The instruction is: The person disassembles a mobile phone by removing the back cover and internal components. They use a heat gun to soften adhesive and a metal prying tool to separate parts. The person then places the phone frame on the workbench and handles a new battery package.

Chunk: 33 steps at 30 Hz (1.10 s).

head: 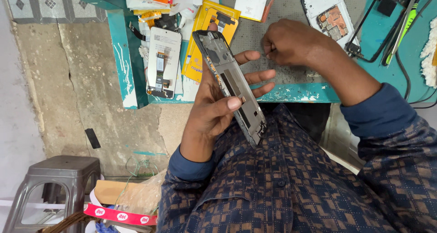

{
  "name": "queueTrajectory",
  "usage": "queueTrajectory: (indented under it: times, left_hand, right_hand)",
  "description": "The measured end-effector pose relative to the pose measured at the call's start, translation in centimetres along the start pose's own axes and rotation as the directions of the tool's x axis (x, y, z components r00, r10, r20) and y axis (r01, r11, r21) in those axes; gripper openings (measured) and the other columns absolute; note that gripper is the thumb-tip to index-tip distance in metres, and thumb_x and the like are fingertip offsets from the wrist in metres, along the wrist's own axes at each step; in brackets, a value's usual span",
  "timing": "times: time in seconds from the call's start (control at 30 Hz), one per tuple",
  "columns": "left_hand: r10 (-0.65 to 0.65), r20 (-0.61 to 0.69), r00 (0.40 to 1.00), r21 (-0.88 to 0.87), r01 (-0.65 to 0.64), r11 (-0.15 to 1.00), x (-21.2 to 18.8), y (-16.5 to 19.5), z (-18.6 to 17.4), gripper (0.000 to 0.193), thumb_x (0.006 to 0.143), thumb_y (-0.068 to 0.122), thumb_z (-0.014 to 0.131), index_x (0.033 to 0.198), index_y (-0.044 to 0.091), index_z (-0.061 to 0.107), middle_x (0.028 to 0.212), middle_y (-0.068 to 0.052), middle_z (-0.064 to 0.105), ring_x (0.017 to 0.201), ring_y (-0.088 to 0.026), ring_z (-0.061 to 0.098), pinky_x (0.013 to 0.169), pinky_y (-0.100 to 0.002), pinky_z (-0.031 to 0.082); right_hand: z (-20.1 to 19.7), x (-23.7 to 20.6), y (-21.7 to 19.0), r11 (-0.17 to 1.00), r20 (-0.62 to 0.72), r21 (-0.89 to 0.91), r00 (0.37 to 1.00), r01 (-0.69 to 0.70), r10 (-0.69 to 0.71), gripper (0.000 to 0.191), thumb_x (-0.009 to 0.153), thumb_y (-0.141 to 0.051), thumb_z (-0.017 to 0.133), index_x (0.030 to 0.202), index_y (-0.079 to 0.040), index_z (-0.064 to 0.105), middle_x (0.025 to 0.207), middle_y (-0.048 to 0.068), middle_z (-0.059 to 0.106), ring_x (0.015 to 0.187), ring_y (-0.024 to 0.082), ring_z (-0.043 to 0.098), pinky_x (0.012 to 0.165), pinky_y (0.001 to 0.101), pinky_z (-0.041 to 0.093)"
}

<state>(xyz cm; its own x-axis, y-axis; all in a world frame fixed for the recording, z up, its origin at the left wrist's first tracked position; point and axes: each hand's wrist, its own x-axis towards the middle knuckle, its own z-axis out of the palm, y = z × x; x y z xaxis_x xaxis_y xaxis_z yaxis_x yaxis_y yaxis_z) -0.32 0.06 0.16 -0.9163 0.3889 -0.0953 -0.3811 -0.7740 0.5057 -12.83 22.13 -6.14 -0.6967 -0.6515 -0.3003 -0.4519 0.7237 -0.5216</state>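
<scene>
My left hand (214, 103) grips a black phone frame (230, 80) with its back cover off, tilted over my lap, thumb pressed on its inner side. My right hand (287, 41) rests closed on the grey work mat (273, 46), fingers pinched together; whether it holds a small part I cannot tell. An opened white phone body (328, 12) with exposed board lies further along the mat.
A display panel with ribbon cable (163, 62) lies at the teal bench's (296, 94) edge beside yellow packaging (200, 60). Cables and tools (400, 19) crowd the far end. A grey plastic stool (57, 183) and a bag of scrap (127, 201) stand on the floor.
</scene>
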Motion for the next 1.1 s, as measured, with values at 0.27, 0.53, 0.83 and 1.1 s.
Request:
queueTrajectory:
  times: [0.27, 0.53, 0.83, 1.1]
  left_hand:
    - [0.003, 0.024, 1.000, -0.005, -0.003, 1.000, 0.1, 0.1, 0.2, 0.116, 0.089, -0.006, 0.071, 0.170, 0.031, -0.002, 0.155, -0.025, 0.041, 0.135, -0.046, 0.055, 0.117, -0.061, 0.048]
    - [-0.101, 0.088, 0.991, -0.009, 0.102, 0.995, 0.5, -0.7, 2.1, 0.126, 0.085, -0.014, 0.074, 0.170, 0.035, -0.006, 0.151, -0.019, 0.042, 0.136, -0.040, 0.055, 0.113, -0.057, 0.053]
    - [-0.276, 0.277, 0.920, -0.012, 0.291, 0.957, 1.0, -2.4, 4.7, 0.126, 0.091, -0.018, 0.074, 0.169, 0.038, -0.008, 0.141, -0.013, 0.043, 0.131, -0.030, 0.059, 0.111, -0.048, 0.055]
    - [-0.264, 0.265, 0.928, 0.056, 0.258, 0.964, 1.0, -3.1, 6.0, 0.129, 0.087, -0.014, 0.081, 0.170, 0.034, -0.006, 0.141, -0.013, 0.042, 0.128, -0.026, 0.060, 0.108, -0.044, 0.058]
  right_hand:
    - [0.8, -2.8, -1.5, 1.000, -0.125, 0.005, 0.992, 0.031, -0.030, 0.019, 0.084, -0.001, 0.070, 0.102, 0.000, 0.072, 0.092, 0.019, 0.071, 0.088, 0.038, 0.068, 0.074, 0.0491, 0.054]
    - [-2.3, -8.1, -2.4, 0.992, -0.421, 0.006, 0.901, 0.123, -0.109, 0.020, 0.094, 0.001, 0.070, 0.114, 0.003, 0.069, 0.102, 0.018, 0.070, 0.094, 0.035, 0.070, 0.079, 0.0438, 0.056]
    - [-4.3, -14.8, -3.3, 0.859, -0.807, 0.072, 0.535, 0.507, -0.249, 0.017, 0.093, 0.006, 0.073, 0.105, 0.001, 0.062, 0.107, 0.018, 0.069, 0.109, 0.032, 0.073, 0.090, 0.0461, 0.068]
    - [-5.5, -19.7, -7.1, 0.775, -0.528, -0.136, 0.616, 0.617, -0.584, 0.021, 0.091, -0.010, 0.075, 0.107, -0.005, 0.062, 0.114, 0.014, 0.068, 0.113, 0.037, 0.069, 0.091, 0.0534, 0.064]
